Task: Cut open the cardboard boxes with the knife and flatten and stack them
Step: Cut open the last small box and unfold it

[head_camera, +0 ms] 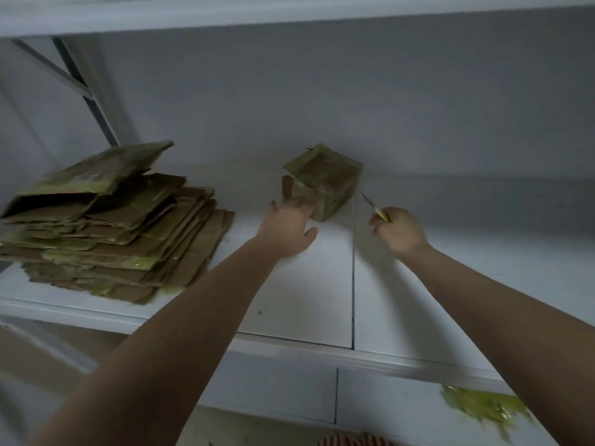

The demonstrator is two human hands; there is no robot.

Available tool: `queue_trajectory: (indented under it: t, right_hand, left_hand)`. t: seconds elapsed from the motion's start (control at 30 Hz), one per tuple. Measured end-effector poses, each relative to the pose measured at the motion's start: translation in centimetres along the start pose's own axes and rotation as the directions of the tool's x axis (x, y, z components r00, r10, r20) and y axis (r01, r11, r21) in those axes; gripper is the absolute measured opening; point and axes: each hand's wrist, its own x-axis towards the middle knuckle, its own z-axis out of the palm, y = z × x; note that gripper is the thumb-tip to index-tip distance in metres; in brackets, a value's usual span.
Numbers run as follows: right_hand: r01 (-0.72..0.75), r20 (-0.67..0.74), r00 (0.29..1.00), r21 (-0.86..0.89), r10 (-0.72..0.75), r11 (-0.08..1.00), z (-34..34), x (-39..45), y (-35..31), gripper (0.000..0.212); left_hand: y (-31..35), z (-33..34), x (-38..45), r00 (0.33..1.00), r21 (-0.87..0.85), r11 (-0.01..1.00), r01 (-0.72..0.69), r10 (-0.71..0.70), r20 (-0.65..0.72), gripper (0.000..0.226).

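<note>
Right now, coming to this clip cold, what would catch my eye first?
Probably the two bare arms reaching onto the white shelf. The left hand touches a small box near the back wall, and the right hand holds a yellow-handled knife just right of it, blade pointing at the box. Next, the tall stack of flattened cardboard at the shelf's left end.

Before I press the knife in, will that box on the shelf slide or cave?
The box looks small and probably light, so it may slide on the smooth shelf. The left hand touches its open flap, so that side could fold in. The right hand holds the knife clear of it.
</note>
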Motion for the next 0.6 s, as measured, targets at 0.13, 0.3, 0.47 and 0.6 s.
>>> queue_trajectory:
  t: [0.13, 0.3, 0.47, 0.6]
  right_hand:
    - [-0.017, 0.028, 0.999, 0.029, 0.016, 0.999, -1.1, 0.7, 2.5, 0.023]
    - [-0.058, 0.049, 0.997, 0.078, 0.054, 0.995, -1.6, 1.6, 4.5, 0.026]
    - [-0.047, 0.068, 0.997, 0.028, 0.045, 0.998, -1.9, 2.5, 5.1, 0.028]
    - [-0.046, 0.07, 0.997, 0.02, 0.045, 0.999, -2.0, 3.5, 5.2, 0.033]
  left_hand:
    - [1.3, 1.4, 1.7, 0.998, 0.017, 0.998, 0.066, -0.066, -0.003, 0.071]
    - [2.6, 1.7, 4.9, 0.989, -0.038, 0.989, 0.145, -0.146, -0.032, 0.078]
    - [3.6, 1.5, 8.8, 0.973, 0.03, 0.974, 0.226, -0.224, -0.064, 0.082]
    - [3.3, 2.1, 10.4, 0.96, 0.018, 0.962, 0.273, -0.274, 0.061, 0.072]
